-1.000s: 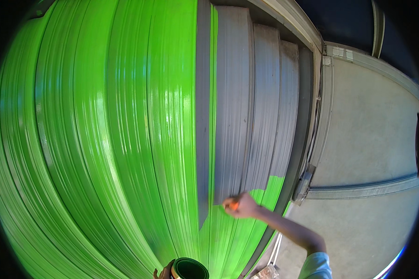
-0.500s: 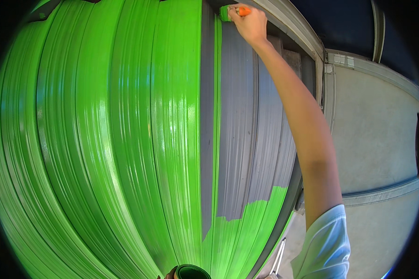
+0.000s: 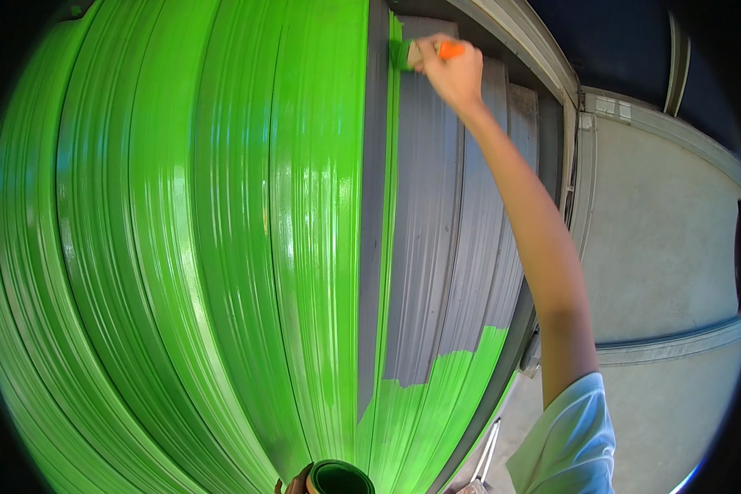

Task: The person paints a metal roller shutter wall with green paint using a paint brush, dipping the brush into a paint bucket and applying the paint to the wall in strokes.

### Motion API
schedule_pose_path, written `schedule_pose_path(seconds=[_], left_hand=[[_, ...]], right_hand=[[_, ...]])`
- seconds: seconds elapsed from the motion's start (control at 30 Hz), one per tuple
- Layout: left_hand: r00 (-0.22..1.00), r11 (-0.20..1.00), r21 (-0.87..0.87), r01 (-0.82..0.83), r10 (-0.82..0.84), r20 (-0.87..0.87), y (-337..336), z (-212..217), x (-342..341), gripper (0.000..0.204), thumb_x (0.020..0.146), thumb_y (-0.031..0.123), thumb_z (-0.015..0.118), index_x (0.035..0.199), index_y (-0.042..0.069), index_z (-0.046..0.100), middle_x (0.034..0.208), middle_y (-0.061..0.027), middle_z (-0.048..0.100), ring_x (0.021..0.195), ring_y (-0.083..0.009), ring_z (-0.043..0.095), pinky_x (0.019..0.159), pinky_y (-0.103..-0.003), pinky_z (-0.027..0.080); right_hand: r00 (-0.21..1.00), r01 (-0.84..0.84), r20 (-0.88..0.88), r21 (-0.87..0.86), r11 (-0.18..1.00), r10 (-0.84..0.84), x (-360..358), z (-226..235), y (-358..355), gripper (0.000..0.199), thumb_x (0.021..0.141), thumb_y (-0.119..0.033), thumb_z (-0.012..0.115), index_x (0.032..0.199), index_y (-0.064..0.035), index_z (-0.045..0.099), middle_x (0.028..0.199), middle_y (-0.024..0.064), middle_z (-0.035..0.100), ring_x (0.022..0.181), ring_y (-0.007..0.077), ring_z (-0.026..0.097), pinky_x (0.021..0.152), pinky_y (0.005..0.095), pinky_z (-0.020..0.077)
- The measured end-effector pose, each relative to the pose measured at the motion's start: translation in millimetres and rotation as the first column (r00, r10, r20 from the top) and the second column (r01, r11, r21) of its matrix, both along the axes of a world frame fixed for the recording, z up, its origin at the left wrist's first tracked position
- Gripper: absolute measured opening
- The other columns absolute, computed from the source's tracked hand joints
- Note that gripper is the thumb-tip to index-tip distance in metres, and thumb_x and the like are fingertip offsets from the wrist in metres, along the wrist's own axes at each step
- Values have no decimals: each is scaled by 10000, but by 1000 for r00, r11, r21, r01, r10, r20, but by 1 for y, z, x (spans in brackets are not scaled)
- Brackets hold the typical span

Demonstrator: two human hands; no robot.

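Note:
A paintbrush point(image 3: 400, 55) with an orange handle and green-coated bristles is gripped in my right hand point(image 3: 459, 78), arm stretched far up. Its bristles touch a narrow green strip near the top of a ribbed panel. Glossy green paint point(image 3: 313, 206) covers the panel's left side, while bare grey ribs point(image 3: 424, 206) show on the right beneath my forearm. At the bottom edge, fingers of my left hand point(image 3: 297, 482) wrap the side of a round paint can point(image 3: 367, 477) with dark green inside. Most of that hand is out of the picture.
A pale metal frame point(image 3: 576, 156) borders the panel's right side. Beyond it stands a large beige-grey panel point(image 3: 667, 222) with a rail across it. Green paint point(image 3: 445, 412) also covers the lower right ribs, ending in a jagged edge. A dark opening point(image 3: 609, 49) lies at upper right.
My right hand and the brush have come slightly down along the narrow green strip. The can at the bottom edge shows a little more.

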State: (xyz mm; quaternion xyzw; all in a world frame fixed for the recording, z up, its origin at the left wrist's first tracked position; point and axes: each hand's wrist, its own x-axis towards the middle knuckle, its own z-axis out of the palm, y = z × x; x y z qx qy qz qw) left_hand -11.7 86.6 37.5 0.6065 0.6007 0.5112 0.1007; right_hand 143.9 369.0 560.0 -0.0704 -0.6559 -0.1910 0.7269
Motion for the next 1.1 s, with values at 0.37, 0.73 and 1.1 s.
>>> schedule_pose_path(seconds=[0.37, 0.73, 1.1], left_hand=[[978, 997, 65, 47, -33, -204, 5, 39, 13, 1106, 362, 456, 876, 1245, -16, 407, 1108, -110, 601, 1074, -255, 558, 1012, -502, 253], [943, 947, 193, 258, -290, 164, 16, 51, 27, 1045, 398, 195, 899, 1266, -34, 364, 1129, -146, 566, 1029, -229, 576, 900, -349, 466], [911, 959, 100, 265, -283, 301, 8, 28, 21, 1077, 382, 245, 901, 1273, -52, 373, 1149, -159, 565, 1078, -242, 549, 944, -374, 416]], right_hand=[[910, -114, 342, -341, 933, 236, 32, -233, -30, 101, 768, -52, 552, 730, -20, 640, 586, 39, 610, 528, 105, 574, 537, 240, 468], [968, -160, 184, -66, 985, 170, 18, -339, -11, 120, 724, -2, 589, 833, -35, 627, 695, 74, 623, 544, 164, 613, 494, 242, 479], [901, 64, 419, -381, 922, 110, 35, -571, -28, 190, 673, -16, 585, 860, -21, 617, 669, 40, 588, 463, 179, 549, 425, 272, 451]])
